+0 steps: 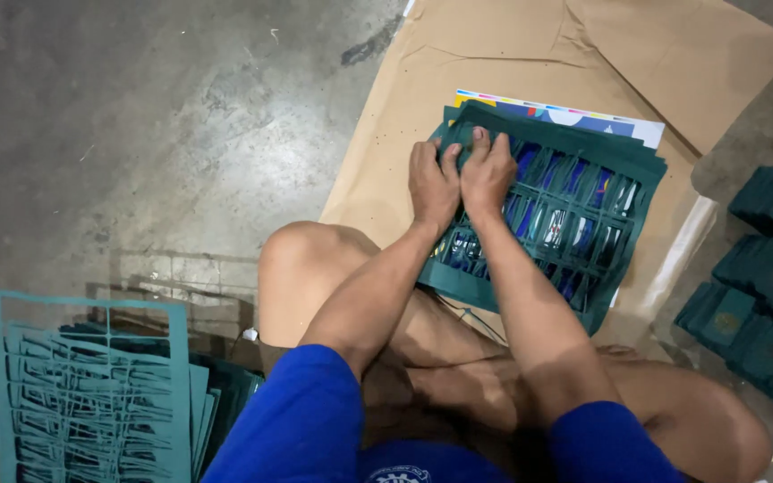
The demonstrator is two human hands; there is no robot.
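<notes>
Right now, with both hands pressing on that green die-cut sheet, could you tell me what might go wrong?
The left hand and right hand press together at one corner of the green die-cut sheet; its thin lattice strips could tear. The stack sits slightly askew on the brown paper, so sheets underneath may slide. The empty lattice frames by the knee lie loosely and could snag.

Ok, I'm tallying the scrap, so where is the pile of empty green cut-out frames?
In the head view, the pile of empty green frames lies on the concrete floor at lower left, beside the person's left knee, away from both hands.
</notes>
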